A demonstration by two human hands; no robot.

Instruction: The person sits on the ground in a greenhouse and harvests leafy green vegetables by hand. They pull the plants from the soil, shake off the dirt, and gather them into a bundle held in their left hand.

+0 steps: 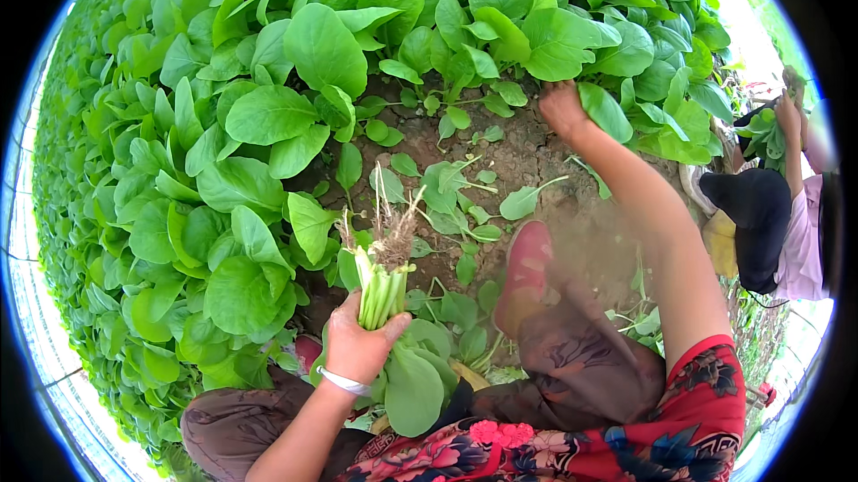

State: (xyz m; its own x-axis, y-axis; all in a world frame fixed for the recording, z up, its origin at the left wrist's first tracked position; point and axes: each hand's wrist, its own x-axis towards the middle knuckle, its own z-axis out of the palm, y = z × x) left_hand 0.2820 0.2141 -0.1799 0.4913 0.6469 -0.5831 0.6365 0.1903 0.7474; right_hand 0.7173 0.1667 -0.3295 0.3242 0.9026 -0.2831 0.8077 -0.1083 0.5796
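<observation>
My left hand [365,341] is wrapped around a bunch of leafy greens [383,294], above my lap. Its pale green stems and soil-covered roots [395,241] point up and away from me, while the broad leaves [414,388] hang below the hand. With the arm stretched forward, my right hand [563,107] is low at the front edge of the standing leafy green plants [556,43]. Leaves cover its fingertips, so whether it grips a stem cannot be seen.
Dense rows of the same greens [248,113] fill the left and far side. Loose leaves [526,200] and small seedlings lie on the brown soil [429,137]. My pink shoe [528,254] rests on the ground. At right, another person [764,214] sits holding greens [764,137].
</observation>
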